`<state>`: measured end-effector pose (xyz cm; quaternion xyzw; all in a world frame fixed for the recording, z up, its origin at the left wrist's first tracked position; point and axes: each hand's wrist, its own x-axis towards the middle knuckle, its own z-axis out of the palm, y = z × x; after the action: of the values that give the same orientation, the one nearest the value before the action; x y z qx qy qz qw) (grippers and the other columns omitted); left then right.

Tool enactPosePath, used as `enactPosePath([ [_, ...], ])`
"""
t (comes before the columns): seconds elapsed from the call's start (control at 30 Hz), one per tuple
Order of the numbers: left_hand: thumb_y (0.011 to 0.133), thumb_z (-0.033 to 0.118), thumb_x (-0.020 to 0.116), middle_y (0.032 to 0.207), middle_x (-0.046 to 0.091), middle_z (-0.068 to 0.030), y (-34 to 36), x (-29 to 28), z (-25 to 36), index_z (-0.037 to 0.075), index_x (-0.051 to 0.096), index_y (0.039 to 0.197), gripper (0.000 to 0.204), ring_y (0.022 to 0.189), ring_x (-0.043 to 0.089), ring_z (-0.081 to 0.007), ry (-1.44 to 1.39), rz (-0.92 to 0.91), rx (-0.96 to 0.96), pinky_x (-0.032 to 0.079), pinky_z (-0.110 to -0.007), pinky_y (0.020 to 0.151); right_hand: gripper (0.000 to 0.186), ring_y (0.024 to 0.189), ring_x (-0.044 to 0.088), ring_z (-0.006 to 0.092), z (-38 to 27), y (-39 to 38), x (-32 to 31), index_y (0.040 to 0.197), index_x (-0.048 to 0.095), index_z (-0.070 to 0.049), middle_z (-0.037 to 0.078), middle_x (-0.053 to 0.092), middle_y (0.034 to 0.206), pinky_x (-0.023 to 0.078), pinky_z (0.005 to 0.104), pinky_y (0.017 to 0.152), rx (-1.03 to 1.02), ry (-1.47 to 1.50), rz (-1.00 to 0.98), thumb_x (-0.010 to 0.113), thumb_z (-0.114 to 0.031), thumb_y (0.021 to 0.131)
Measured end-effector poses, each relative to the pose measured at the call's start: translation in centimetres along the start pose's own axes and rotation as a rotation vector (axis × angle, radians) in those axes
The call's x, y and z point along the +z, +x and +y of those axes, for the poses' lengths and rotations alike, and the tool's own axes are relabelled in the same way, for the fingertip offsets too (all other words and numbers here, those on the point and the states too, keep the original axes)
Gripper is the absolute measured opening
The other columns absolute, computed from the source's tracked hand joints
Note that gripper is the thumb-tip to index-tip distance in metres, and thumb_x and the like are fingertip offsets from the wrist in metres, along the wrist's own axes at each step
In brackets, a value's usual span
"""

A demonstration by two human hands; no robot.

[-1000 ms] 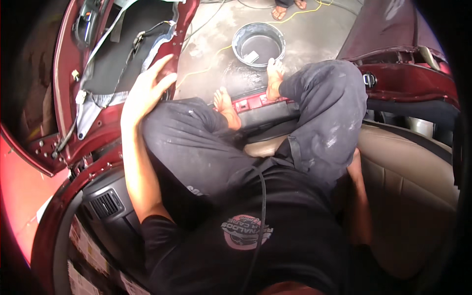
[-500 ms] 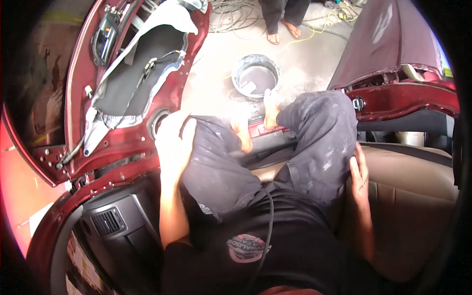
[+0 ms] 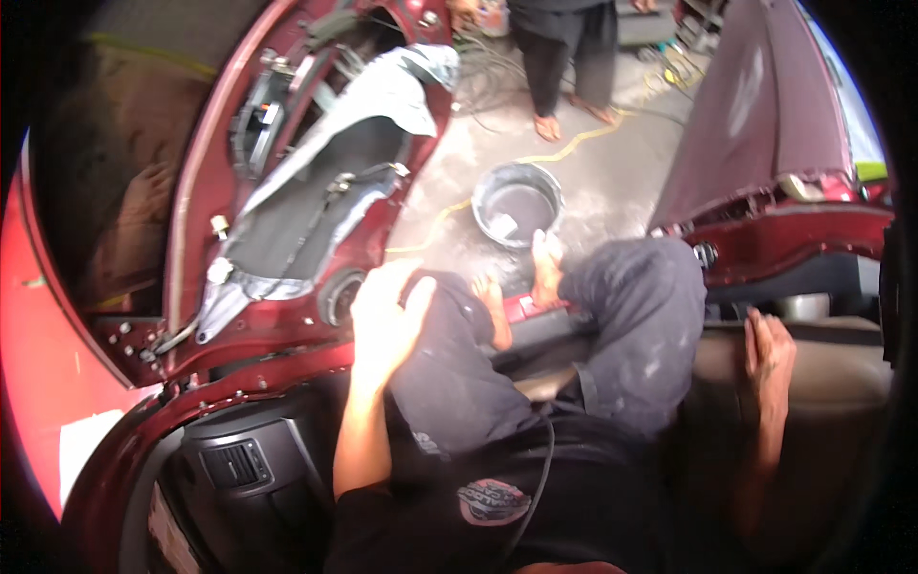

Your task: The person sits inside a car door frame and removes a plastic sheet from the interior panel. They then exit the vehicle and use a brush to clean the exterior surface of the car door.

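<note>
Taking the view's centre as the hub, a round dark-grey plastic tub [image 3: 524, 199] stands on the pale grey floor [image 3: 617, 182] at 1 o'clock; a small white piece [image 3: 502, 226] lies inside it, toward the tub's own 7 o'clock; whether liquid covers its base cannot be told; a thin yellow cord [image 3: 571, 150] runs behind it. A pale cylindrical object [image 3: 805, 306] sits at 3 o'clock past the seat, its contents hidden.

At 10 o'clock the edge of a stripped red metal car door [image 3: 191, 220] bounds the floor; at 2 o'clock a dull maroon car panel [image 3: 741, 124] bounds the other side; floor stretches between them, with a second person's bare feet [image 3: 548, 128] at 1 o'clock.

The person's left hand [image 3: 387, 325] is at 8 o'clock, beside the left knee of the dark-grey cloth trousers [image 3: 459, 383]; thumb and fingers stand apart, with nothing seen in them; contact with the knee cannot be told. The right hand [image 3: 771, 352], just past 3 o'clock, is near the top of the brown padded seat [image 3: 832, 368]; its fingers are partly curled, and whether they grip anything cannot be told.
</note>
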<state>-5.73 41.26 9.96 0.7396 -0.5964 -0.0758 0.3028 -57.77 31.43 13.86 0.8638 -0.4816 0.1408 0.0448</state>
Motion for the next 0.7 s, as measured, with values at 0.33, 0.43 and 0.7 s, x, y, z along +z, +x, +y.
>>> enactPosePath([
  [0.33, 0.089, 0.022, 0.071, 0.125, 0.063, -0.0222, 10.3, -0.1, 0.2, 0.001, 0.062, 0.125, 0.043, 0.118, 0.059, -0.0391, 0.095, 0.101, 0.291, 0.047, -0.044, 0.102, 0.020, 0.063, 0.056, 0.0284, 2.3, -0.8, 3.1, 0.105, 0.067, 0.005, 0.013, 0.057, 0.073, 0.045, 0.0404, 0.057, -0.138, -0.191, 0.189, 0.068, 0.001, 0.086],
  [0.43, 0.092, 0.025, 0.068, 0.131, 0.060, -0.0250, 14.5, 1.0, 0.2, 0.000, 0.060, 0.130, 0.046, 0.126, 0.056, -0.0401, 0.103, 0.135, 0.314, 0.043, -0.045, 0.107, 0.021, 0.063, 0.055, 0.0278, 2.6, -0.9, 3.3, 0.105, 0.066, 0.006, 0.012, 0.056, 0.073, 0.044, 0.0394, 0.057, -0.155, -0.203, 0.194, 0.068, 0.002, 0.085],
  [0.7, 0.087, 0.019, 0.070, 0.134, 0.053, -0.0249, 26.1, -2.1, 0.3, 0.001, 0.055, 0.133, 0.052, 0.128, 0.050, -0.0408, 0.540, 0.418, 0.523, 0.041, -0.047, 0.109, 0.023, 0.066, 0.055, 0.0283, 3.0, -1.6, 3.8, 0.108, 0.065, 0.007, 0.013, 0.054, 0.074, 0.044, 0.0404, 0.059, -0.133, -0.237, 0.228, 0.067, 0.001, 0.085],
])
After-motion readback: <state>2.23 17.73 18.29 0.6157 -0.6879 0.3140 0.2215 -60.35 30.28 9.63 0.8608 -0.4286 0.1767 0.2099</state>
